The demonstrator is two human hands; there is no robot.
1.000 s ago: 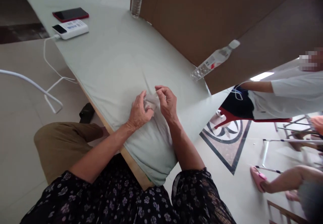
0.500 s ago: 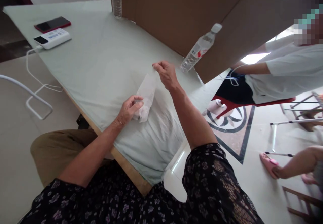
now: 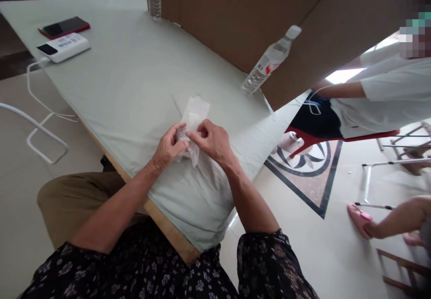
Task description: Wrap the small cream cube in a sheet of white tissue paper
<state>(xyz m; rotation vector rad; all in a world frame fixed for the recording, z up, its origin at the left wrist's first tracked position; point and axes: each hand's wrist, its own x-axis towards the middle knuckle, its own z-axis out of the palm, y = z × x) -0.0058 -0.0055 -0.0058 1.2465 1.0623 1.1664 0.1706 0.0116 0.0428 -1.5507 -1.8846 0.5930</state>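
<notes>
A sheet of thin, whitish translucent wrapping (image 3: 197, 110) lies crumpled at its near end on the cloth-covered worktop (image 3: 134, 79). At its eight o'clock, the left hand (image 3: 167, 145) pinches it between thumb and fingers; at four o'clock, the right hand (image 3: 215, 142) is half curled, fingertips against it, though whether they grip cannot be told. From the wrapping, a tilted clear bottle (image 3: 266, 67) stands towards two o'clock against brown cardboard (image 3: 225, 25), another bottle (image 3: 155, 3) is at eleven, and a white device (image 3: 69, 46) and a phone (image 3: 65, 26) lie at ten.
</notes>
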